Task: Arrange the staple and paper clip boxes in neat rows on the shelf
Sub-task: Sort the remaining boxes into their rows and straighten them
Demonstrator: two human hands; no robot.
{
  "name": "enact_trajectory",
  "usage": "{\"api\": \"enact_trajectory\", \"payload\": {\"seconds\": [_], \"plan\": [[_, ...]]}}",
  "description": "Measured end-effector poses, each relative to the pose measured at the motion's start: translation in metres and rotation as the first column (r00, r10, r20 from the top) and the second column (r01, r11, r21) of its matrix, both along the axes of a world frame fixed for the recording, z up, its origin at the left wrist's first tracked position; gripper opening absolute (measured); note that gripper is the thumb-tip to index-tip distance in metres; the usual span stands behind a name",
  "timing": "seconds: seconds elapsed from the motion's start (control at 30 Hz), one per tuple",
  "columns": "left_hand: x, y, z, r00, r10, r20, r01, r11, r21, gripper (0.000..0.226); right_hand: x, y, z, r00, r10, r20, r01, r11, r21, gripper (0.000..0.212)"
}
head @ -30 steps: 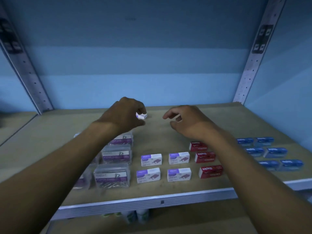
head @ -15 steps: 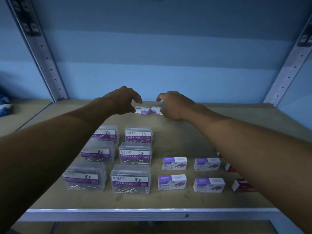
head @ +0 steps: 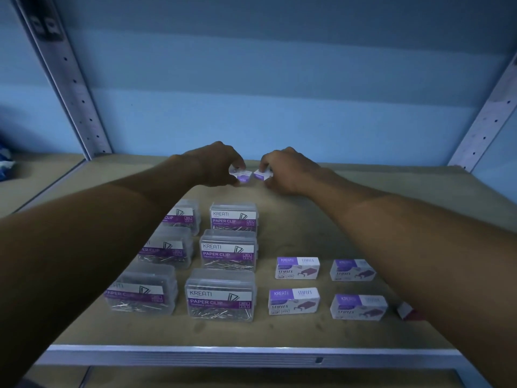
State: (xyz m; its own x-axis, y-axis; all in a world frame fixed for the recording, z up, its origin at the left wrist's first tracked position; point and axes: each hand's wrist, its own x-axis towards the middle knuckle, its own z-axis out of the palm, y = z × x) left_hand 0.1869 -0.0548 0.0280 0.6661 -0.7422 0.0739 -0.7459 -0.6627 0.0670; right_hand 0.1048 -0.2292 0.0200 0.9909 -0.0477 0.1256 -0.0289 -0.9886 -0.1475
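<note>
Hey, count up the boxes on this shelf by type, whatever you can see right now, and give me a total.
Clear paper clip boxes: 6
Purple-and-white staple boxes: 6, including one in the left hand and one in the right hand
Red box, mostly hidden by the right arm: 1
Total: 13

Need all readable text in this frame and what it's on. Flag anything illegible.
"KREATI" / "PAPER CLIP": label of the front clear paper clip box; same on the two boxes behind it.
"KREATI" / "STAPLES": front purple staple box and the one behind it.
Corner badges and small print on those labels: too small.
Boxes held by the left hand and right hand: blurred.
</note>
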Motion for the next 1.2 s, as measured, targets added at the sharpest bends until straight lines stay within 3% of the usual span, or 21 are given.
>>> {"api": "enact_trajectory", "payload": {"seconds": [0.3, 0.5, 0.67, 0.83, 0.93, 1.1, 1.2], "plan": [[0.000, -0.009, 0.001, 0.999, -0.029, -0.044, 0.030, 1.000, 0.004, 0.039, -0.006, -0.012, -0.007, 0.998, -0.021, 0.058, 0.011, 0.986, 0.164, 0.018], [-0.009, -0.017, 0.009, 0.996, 0.004, -0.090, -0.019, 0.985, -0.174, 0.032, -0.032, -0.024, 0.006, 0.997, -0.010, 0.080, -0.011, 0.965, 0.262, 0.015], [-0.041, -0.030, 0.018, 0.984, -0.067, -0.167, -0.004, 0.920, -0.392, 0.023, -0.064, -0.038, 0.016, 0.998, -0.024, 0.050, 0.006, 0.938, 0.346, 0.014], [-0.081, -0.044, 0.030, 0.939, -0.109, -0.328, -0.073, 0.865, -0.497, 0.029, -0.094, -0.050, 0.024, 0.999, -0.029, 0.031, 0.017, 0.943, 0.333, 0.015], [-0.101, -0.047, 0.034, 0.938, -0.066, -0.339, -0.138, 0.827, -0.544, 0.032, -0.116, -0.053, 0.032, 0.999, -0.041, 0.010, 0.035, 0.937, 0.347, 0.016], [-0.129, -0.039, 0.039, 0.978, 0.073, -0.195, -0.173, 0.810, -0.561, 0.027, -0.147, -0.055, 0.039, 0.995, -0.102, -0.020, 0.102, 0.923, 0.371, 0.019], [-0.149, -0.037, 0.041, 0.967, 0.158, -0.200, -0.245, 0.795, -0.555, 0.026, -0.164, -0.051, 0.035, 0.989, -0.145, -0.003, 0.135, 0.908, 0.396, 0.018]]}}
